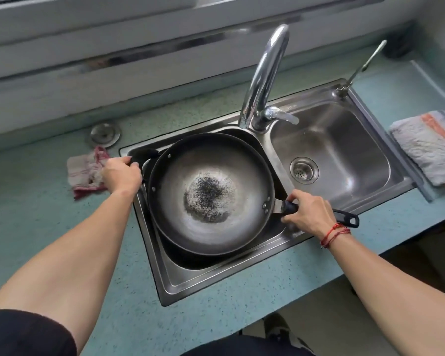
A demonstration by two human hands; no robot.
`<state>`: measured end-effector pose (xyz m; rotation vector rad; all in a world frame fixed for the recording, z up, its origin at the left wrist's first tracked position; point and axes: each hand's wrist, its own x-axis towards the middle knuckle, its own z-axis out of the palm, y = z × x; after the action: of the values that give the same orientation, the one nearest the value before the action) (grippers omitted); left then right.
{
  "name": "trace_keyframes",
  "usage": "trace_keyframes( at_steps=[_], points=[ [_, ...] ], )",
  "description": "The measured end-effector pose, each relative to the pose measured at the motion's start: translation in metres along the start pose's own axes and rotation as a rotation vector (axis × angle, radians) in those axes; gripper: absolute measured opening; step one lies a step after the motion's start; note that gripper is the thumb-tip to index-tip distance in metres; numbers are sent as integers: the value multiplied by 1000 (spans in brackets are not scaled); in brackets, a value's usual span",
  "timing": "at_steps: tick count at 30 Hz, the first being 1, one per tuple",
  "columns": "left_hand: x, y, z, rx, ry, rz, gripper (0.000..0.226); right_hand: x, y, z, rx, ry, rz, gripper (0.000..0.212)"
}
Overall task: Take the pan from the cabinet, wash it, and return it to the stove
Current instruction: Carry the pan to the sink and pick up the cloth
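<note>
A large dark pan (211, 176) with a worn, speckled centre sits over the left basin of the steel double sink (272, 155). My left hand (121, 174) grips the pan's short black helper handle at the far left rim. My right hand (307, 213) holds the long black handle (347, 218), which sticks out to the right over the sink's front rim. The chrome faucet (263, 80) arches above the pan's far edge; no water is visible.
A crumpled pink-edged rag (84, 173) lies on the teal counter left of the sink. A folded white and orange towel (429, 147) lies at the right. The right basin (344, 140) has a drain strainer (304, 170). A round metal cap (105, 134) sits behind the rag.
</note>
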<state>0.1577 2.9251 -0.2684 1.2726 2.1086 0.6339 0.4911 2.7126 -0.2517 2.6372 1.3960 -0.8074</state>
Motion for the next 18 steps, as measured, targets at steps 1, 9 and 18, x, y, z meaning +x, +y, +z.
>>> trace_keyframes(
  at_steps=[1,9,18],
  points=[
    [1,0,1,-5,0,-2,32,1,0,1,9,1,6,38],
    [11,-3,7,23,-9,-5,31,5,-2,11,69,5,48,49],
    [10,4,10,41,-11,23,31,4,-4,17,34,44,20,38]
  ],
)
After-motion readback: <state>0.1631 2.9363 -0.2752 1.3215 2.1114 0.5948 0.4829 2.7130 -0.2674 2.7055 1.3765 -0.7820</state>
